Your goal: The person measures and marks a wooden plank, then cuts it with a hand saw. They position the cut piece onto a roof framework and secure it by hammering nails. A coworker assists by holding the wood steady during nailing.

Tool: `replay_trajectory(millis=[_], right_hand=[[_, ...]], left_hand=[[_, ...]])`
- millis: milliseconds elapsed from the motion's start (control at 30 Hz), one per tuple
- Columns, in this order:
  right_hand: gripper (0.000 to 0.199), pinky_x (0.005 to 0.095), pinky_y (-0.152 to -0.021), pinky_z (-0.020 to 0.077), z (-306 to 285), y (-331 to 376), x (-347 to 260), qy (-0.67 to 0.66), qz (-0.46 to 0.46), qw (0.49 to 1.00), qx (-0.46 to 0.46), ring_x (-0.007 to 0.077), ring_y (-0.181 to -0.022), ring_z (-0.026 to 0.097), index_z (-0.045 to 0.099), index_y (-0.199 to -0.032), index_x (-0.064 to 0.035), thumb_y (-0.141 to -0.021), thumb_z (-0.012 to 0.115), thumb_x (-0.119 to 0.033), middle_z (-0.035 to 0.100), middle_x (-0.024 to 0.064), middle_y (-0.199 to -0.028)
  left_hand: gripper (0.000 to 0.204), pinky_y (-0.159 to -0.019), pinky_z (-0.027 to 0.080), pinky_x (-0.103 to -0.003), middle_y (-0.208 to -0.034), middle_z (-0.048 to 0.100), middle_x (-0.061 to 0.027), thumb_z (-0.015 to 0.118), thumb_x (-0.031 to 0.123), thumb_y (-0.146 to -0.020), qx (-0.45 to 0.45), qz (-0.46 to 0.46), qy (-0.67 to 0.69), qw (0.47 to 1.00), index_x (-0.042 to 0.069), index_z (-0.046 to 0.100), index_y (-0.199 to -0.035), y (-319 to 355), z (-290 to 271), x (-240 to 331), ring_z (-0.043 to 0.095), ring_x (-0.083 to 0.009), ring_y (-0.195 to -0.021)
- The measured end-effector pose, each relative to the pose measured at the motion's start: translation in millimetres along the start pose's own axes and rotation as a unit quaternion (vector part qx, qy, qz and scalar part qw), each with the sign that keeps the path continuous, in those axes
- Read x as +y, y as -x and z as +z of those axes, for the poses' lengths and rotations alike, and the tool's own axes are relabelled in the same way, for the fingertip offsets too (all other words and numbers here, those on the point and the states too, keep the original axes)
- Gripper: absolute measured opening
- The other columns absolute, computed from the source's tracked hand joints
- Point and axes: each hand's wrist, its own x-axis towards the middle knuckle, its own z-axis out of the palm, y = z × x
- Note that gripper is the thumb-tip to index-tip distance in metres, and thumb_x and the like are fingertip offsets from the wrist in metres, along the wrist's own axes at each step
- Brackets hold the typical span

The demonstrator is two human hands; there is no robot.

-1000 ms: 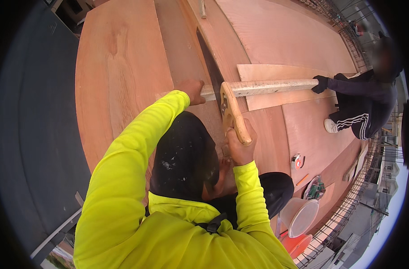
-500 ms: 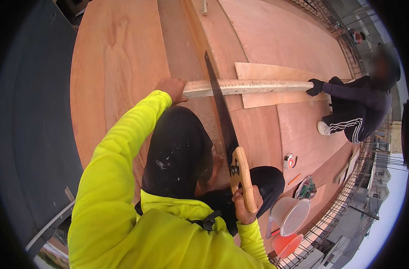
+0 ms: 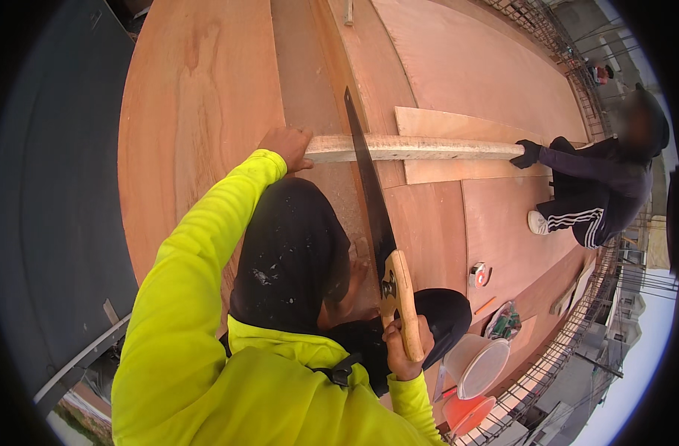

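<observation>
Plywood (image 3: 198, 111) spreads beneath the timber (image 3: 443, 149), which looks stiff, fairly light and best held near its ends. The saw (image 3: 378, 215) crosses it towards the left end; its thin blade probably flexes, so the handle is the place to grip. The left hand (image 3: 286, 147) clasps the timber's left end, the right hand (image 3: 408, 349) wraps the handle, and a co-worker's gloved hand (image 3: 528, 153) grips the far end.

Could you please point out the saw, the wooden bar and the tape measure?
saw (image 3: 379, 215), head view, on its blade
wooden bar (image 3: 436, 149), head view, midway along its length
tape measure (image 3: 478, 276), head view, on its case
</observation>
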Motion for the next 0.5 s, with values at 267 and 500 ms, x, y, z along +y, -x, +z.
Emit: replay_trajectory(millis=[267, 500], right_hand=[[0.009, 0.0313, -0.060, 0.0482, 54, -89, -21, -0.095, -0.087, 0.992, 0.012, 0.0148, -0.063, 0.055, 0.059, -0.093, -0.0006, -0.086, 0.063, 0.001, 0.057, 0.0060, -0.075], [0.013, 0.0313, -0.067, 0.0534, 5, -2, -7, -0.006, 0.025, 0.999, 0.021, 0.0177, -0.071, 0.067, 0.061, -0.093, -0.0003, -0.081, 0.066, -0.002, 0.067, 0.0116, -0.079]], left_hand=[[0.058, -0.083, 0.055, -0.048, -0.100, 0.073, -0.0197, 0.081, 0.048, -0.078, -0.002, 0.011, 0.000, 1.000, 0.007, 0.062, -0.115, 1, -6, -1, 0.071, -0.0388, -0.094], [0.056, -0.083, 0.055, -0.048, -0.098, 0.073, -0.0194, 0.081, 0.047, -0.079, 0.002, -0.019, 0.019, 1.000, 0.006, 0.061, -0.112, 2, -5, 2, 0.071, -0.0387, -0.092]])
